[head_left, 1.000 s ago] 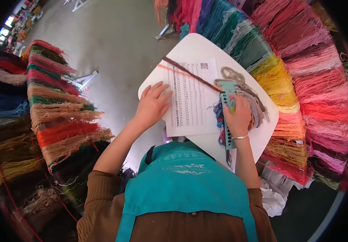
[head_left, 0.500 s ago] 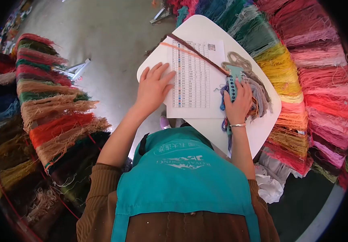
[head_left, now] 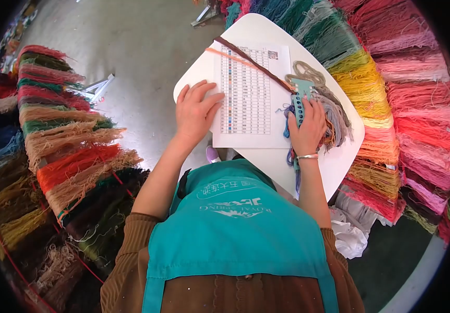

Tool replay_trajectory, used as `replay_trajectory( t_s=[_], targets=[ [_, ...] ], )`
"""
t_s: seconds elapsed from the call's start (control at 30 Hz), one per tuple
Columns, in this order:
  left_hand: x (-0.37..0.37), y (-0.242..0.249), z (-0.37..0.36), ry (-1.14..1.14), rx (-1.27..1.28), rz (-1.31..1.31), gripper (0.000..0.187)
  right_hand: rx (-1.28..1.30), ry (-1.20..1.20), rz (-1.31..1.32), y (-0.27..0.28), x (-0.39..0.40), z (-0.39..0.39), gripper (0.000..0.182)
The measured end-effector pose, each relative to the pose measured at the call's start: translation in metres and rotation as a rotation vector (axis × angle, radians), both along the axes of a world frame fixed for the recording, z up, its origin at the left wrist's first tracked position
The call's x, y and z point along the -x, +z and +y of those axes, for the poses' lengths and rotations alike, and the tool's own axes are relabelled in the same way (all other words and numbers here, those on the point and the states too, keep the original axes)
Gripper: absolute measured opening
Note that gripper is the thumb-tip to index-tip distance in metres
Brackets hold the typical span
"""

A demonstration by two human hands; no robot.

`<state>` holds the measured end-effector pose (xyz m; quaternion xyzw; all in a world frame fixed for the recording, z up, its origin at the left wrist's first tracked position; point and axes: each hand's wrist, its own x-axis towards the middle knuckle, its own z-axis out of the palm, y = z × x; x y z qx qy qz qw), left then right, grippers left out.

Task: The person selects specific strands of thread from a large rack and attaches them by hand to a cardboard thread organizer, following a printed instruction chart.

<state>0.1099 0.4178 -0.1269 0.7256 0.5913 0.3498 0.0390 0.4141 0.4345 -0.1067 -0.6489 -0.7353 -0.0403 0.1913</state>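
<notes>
A white printed chart sheet (head_left: 272,117) with rows of numbers and small colour squares lies on a white board (head_left: 334,172). My left hand (head_left: 198,112) rests at the sheet's left edge, fingers stretched and apart, holding nothing. On the right, my right hand (head_left: 308,128) lies over a teal thread holder (head_left: 302,87) with a row of dark holes, its thumb on one side and fingers on the other. Grey, blue and orange threads (head_left: 337,117) hang from the holder. A dark brown skein (head_left: 253,62) and a thin orange strand (head_left: 219,53) run diagonally across the sheet.
Racks of coloured yarn stand on both sides: pink and red skeins (head_left: 418,109) and yellow ones (head_left: 366,78) at right, tan and orange ones (head_left: 79,156) at left. A crumpled white bag (head_left: 350,237) is below the board's right side. Metal rack feet (head_left: 97,88) stand on the grey floor.
The view has shifted slightly, so the board and sheet sit a little higher. Both hands keep nearly the same places, the left at the sheet's edge and the right on the thread holder.
</notes>
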Motion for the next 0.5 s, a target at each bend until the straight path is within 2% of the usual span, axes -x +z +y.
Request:
replay_trajectory(
  t_s=[0.5],
  targets=[
    [0.007,0.01,-0.013,-0.116,0.081,-0.017,0.023,-0.002,0.027,0.001,-0.002,-0.004,0.0,0.056]
  ],
)
